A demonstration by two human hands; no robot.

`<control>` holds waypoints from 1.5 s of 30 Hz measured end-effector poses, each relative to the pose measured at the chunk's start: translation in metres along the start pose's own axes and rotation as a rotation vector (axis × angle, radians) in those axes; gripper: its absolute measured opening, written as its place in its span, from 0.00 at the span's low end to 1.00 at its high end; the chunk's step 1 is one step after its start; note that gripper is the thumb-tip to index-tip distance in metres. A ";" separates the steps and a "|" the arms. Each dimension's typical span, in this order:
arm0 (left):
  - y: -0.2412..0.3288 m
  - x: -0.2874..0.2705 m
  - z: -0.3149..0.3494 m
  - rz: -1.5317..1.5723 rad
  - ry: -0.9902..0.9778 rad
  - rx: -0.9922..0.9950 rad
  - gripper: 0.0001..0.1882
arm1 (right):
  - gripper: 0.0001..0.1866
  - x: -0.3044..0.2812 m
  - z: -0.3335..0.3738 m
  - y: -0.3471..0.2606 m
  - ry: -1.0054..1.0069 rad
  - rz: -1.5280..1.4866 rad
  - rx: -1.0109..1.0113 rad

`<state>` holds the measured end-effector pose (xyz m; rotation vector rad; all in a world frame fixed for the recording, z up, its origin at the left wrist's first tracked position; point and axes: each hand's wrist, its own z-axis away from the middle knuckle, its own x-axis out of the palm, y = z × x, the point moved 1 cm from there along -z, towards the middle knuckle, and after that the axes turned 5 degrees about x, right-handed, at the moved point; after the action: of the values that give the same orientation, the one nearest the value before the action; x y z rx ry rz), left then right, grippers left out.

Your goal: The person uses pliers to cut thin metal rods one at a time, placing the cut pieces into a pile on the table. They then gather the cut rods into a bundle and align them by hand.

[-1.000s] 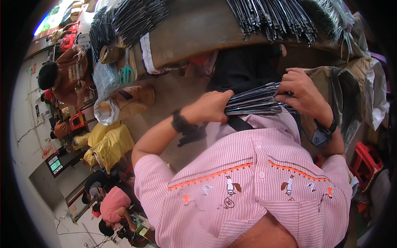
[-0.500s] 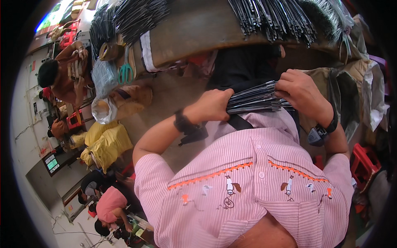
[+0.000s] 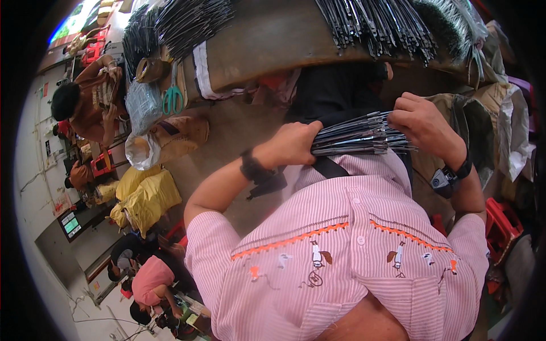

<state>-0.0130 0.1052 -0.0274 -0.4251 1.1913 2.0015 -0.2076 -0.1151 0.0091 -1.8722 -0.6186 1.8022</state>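
A bundle of thin dark metal rods lies sideways across my lap, in front of my striped shirt. My left hand is closed round the bundle's left end, with the thumb on top. At the right end the rods fan out unevenly, and some tips stick out under my right hand. The fingers of that hand are curled and pinched together at the upper rod tips. What lies between them is hidden.
Ahead is a brown worktable with piles of similar rods at its right and left. Green-handled scissors hang near its left edge. Yellow sacks, an open sack, a red stool and co-workers surround me.
My right hand has shifted slightly to the right, away from the bundle's middle, and more of the rod tips show. My left hand keeps its hold in the same place.
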 end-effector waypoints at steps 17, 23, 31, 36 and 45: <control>0.004 0.018 0.013 -0.127 0.285 0.082 0.22 | 0.05 -0.018 0.021 0.007 0.275 -0.231 0.410; 0.004 0.022 0.018 -0.175 0.470 0.102 0.20 | 0.06 -0.017 0.021 -0.003 0.220 -0.244 0.307; 0.003 0.020 0.020 -0.227 0.553 0.133 0.22 | 0.10 -0.011 0.017 0.006 0.188 -0.223 0.254; 0.004 0.017 0.022 -0.275 0.572 0.142 0.25 | 0.11 -0.011 0.018 0.006 0.235 -0.244 0.281; 0.002 0.014 0.024 -0.355 0.625 0.134 0.31 | 0.08 -0.002 0.015 -0.005 0.355 -0.604 0.480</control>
<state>-0.0214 0.1307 -0.0223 -1.1637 1.4793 1.5089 -0.2226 -0.1122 0.0136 -1.4220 -0.4913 1.0756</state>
